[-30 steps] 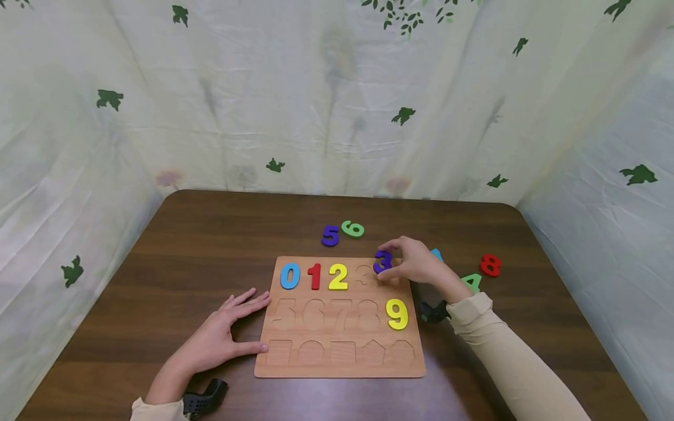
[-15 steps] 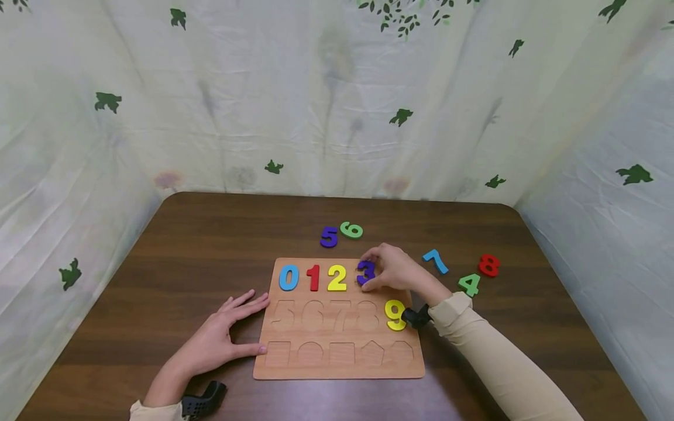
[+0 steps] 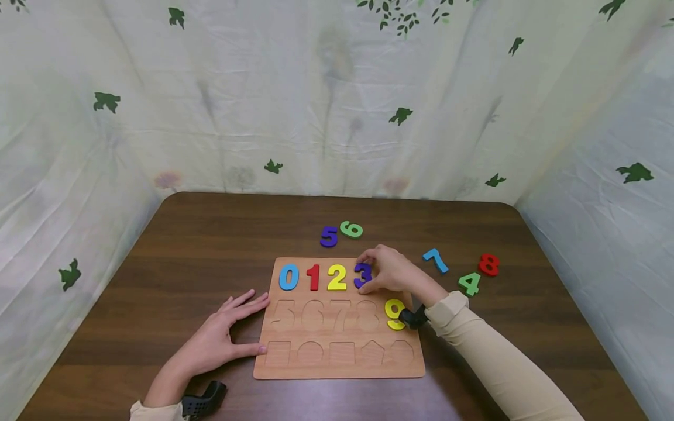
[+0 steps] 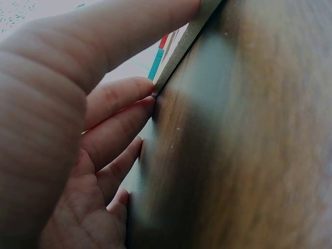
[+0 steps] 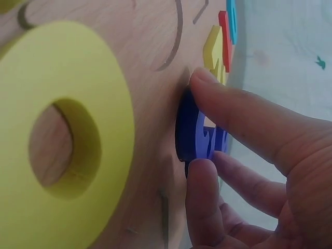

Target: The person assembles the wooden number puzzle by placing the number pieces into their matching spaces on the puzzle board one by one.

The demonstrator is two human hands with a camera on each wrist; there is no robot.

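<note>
My right hand (image 3: 392,270) pinches a dark blue number 3 (image 3: 363,275) between thumb and fingers, over the top row of a wooden number board (image 3: 342,369). In the right wrist view the number 3 (image 5: 192,129) looks slightly tilted, and I cannot tell if it lies fully in its recess. To its left sit a blue 0 (image 3: 289,278), a red 1 (image 3: 313,277) and a yellow 2 (image 3: 337,278). A yellow 9 (image 3: 394,309) lies on the board, partly hidden by the black wrist device. My left hand (image 3: 218,336) touches the board's left edge with spread fingers.
Behind the board lie a dark blue 5 (image 3: 329,237) and a green 6 (image 3: 351,230). Off to the right are a blue 7 (image 3: 436,261), a green 4 (image 3: 469,284) and a red 8 (image 3: 489,265). A pale curtain (image 3: 326,105) surrounds the brown table (image 3: 221,228).
My right hand has carried the number 3 leftward from the board's top right to beside the 2, uncovering the 7 and 4. My left hand has stayed at the board's edge.
</note>
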